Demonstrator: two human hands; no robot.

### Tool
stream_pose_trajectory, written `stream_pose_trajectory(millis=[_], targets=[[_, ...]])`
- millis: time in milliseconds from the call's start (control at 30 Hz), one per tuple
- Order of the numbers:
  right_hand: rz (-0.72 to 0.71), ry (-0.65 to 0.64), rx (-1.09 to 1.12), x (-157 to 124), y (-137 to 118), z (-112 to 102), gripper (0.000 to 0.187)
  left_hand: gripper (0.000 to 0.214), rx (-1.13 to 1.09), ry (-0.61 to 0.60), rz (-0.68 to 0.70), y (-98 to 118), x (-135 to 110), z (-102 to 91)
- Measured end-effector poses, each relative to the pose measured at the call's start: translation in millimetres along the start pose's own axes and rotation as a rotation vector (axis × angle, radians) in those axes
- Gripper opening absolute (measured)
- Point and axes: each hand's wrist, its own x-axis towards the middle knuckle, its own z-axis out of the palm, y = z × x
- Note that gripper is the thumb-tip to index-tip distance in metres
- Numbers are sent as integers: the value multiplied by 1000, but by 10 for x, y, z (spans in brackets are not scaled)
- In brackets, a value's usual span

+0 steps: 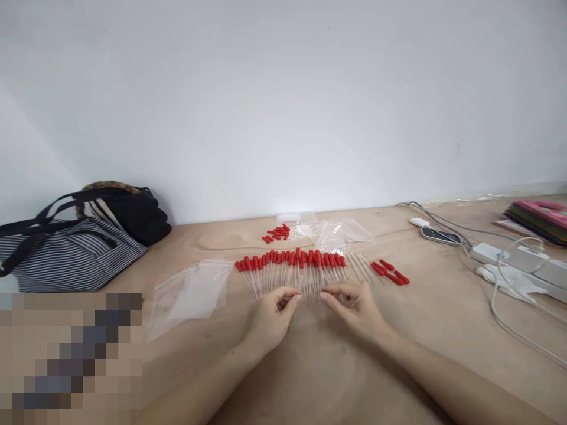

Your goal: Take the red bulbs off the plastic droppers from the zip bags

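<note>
Head view, forward and down, close over table (443, 330), facing wall (283, 118).

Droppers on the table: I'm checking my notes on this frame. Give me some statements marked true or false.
The red-capped droppers lie in a row just beyond the left hand and right hand. True.
The left hand holds a phone. False: the phone lies untouched at the far right.
A clear plastic bag lies left of the row. True.
The striped bag sits at the far right. False: the striped bag is at the far left.
</note>
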Motion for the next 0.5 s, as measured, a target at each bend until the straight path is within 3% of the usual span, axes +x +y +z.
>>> stream_pose_trajectory(millis=[133, 233, 367, 500], targets=[[223, -92, 433, -80, -132, 217, 35, 22, -217, -58, -123, 172, 22, 189], [328, -102, 599, -66, -164, 245, 37, 21, -247, -75, -120, 251, -5, 269], [405, -79, 574, 78, -94, 97, 39, 14, -59, -77, 44, 186, -27, 219], [489, -29, 303, 390, 265, -266, 34, 8, 366, 39, 315, -71, -9, -48]])
